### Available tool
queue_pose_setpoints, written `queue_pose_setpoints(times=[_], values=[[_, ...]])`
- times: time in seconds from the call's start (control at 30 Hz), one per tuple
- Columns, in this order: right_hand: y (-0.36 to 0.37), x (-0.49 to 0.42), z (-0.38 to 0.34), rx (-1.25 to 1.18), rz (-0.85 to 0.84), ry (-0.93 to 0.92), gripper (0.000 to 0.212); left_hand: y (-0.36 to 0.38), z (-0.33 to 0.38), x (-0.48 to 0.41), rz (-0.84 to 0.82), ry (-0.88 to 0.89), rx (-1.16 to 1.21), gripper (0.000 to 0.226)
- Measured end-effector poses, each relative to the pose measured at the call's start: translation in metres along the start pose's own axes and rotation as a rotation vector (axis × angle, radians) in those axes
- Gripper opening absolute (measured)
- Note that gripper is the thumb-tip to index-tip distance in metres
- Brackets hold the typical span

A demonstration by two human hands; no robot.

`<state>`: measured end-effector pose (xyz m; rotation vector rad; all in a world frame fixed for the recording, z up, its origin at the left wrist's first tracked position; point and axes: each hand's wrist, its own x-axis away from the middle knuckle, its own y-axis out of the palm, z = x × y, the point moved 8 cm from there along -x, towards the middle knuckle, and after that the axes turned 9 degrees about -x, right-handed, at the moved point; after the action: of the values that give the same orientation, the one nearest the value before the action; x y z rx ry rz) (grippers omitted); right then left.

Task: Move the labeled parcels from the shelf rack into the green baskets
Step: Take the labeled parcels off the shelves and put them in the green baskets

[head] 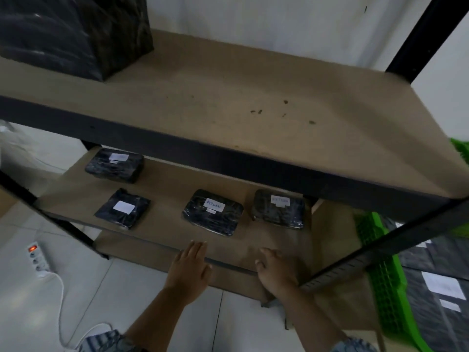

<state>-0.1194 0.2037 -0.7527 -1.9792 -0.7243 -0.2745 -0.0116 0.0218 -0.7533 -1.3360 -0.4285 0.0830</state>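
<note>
Reaching over the front edge of the lower shelf (pixel 162 240), we hold the left hand (pixel 189 269) flat, fingers spread, gripping nothing; the right hand (pixel 275 269) is loosely curled, also empty; just beyond the left hand lies the middle parcel (pixel 212 212), its long axis running roughly along the shelf's front edge, the nearer target by our reckoning; the right parcel (pixel 279 209) sits farther toward the right corner; two more (pixel 123 208) (pixel 114 165) lie left; the green basket (pixel 380 265) waits off the rack's right side, already holding parcels.
</note>
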Motion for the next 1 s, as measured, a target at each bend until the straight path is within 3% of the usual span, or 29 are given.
queue_pose_setpoints(times=[0.17, 0.27, 0.5, 0.63, 0.8, 1.0], values=[[0.034, -0.031, -0.003, -0.204, 0.094, -0.026, 0.050, 0.019, -0.044, -0.037, 0.150, -0.020, -0.001, 0.064], [0.045, -0.049, -0.019, -0.323, 0.243, -0.090, 0.052, 0.015, -0.071, -0.060, 0.261, -0.056, -0.033, 0.056], [0.060, -0.083, -0.039, -0.471, 0.545, -0.196, 0.052, 0.044, -0.118, -0.108, 0.421, -0.029, -0.042, 0.063], [0.081, -0.097, -0.038, -0.483, 0.570, -0.214, 0.074, 0.049, -0.127, -0.107, 0.556, 0.006, -0.060, 0.064], [0.081, -0.105, -0.033, -0.385, 0.587, -0.161, 0.095, 0.050, -0.130, -0.109, 0.608, -0.004, -0.094, 0.067], [0.083, -0.093, -0.037, -0.386, 0.506, -0.163, 0.079, 0.044, -0.119, -0.099, 0.535, 0.001, -0.094, 0.051]])
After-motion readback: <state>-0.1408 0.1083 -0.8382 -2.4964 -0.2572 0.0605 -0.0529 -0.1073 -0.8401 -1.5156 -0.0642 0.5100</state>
